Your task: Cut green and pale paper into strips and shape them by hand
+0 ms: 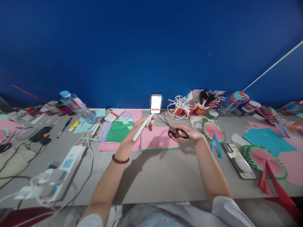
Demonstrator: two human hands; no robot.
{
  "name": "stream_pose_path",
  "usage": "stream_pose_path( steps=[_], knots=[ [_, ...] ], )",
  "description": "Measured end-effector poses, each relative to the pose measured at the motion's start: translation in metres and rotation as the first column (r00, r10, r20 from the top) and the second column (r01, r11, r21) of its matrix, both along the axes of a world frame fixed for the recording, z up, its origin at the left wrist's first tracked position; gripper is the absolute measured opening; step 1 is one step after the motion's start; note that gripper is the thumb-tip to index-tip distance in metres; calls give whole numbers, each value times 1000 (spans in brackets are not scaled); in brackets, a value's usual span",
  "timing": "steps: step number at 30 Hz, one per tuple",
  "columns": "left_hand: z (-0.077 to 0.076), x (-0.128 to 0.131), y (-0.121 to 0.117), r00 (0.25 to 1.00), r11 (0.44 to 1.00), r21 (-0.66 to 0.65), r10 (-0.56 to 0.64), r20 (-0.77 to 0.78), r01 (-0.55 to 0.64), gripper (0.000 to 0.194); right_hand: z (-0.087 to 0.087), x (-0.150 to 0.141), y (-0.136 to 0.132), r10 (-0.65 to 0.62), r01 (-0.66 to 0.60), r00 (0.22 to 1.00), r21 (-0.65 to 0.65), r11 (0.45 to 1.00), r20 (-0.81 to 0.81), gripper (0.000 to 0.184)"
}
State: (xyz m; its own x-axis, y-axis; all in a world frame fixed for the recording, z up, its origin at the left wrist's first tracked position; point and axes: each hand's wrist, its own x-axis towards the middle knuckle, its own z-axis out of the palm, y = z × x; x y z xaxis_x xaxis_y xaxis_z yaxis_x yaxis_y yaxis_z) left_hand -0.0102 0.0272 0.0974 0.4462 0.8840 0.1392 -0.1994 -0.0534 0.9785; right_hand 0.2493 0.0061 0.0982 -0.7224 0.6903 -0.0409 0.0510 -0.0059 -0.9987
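In the head view, my left hand (147, 122) is closed on a narrow white strip (142, 128), which slants down to the left across the wrist. My right hand (187, 131) has its fingers in the black handles of a pair of scissors (169, 125). Their metal blades point up and left, toward the strip's upper end; whether they touch it I cannot tell. Beneath both hands lies a pink paper sheet (151, 138) with a green strip (161, 149) along its near edge.
A lit phone (155, 104) leans against the blue wall. To the left are green paper (119, 134), a bottle (81, 108) and a power strip (68, 165). On the right are cups of white strips (182, 105), pleated paper fans (262, 160) and another phone (230, 154).
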Motion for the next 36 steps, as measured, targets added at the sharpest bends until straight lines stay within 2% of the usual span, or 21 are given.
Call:
stream_pose_path(
  steps=[7,11,18,23,30,36],
  knots=[
    [-1,-1,-1,999,998,66,6,-53,-2,36,-8,-8,6,148,-147,989,-68,987,15,56],
    [-5,1,1,998,997,78,-11,-60,15,37,-11,-11,9,164,-165,986,-48,985,-25,55],
    [-12,2,7,998,1000,11,-22,-67,22,65,-12,-14,7,149,-153,987,-75,985,-59,53],
    [-9,2,4,981,994,90,70,-183,-54,47,-14,-12,7,118,-123,991,-73,990,-68,54],
    [-4,3,1,988,995,86,55,-142,-43,33,-12,-10,7,105,-107,994,-45,993,-34,53],
    [-6,2,1,994,999,9,38,-103,-37,25,-9,-8,5,64,-64,998,-22,998,18,52]
  ],
)
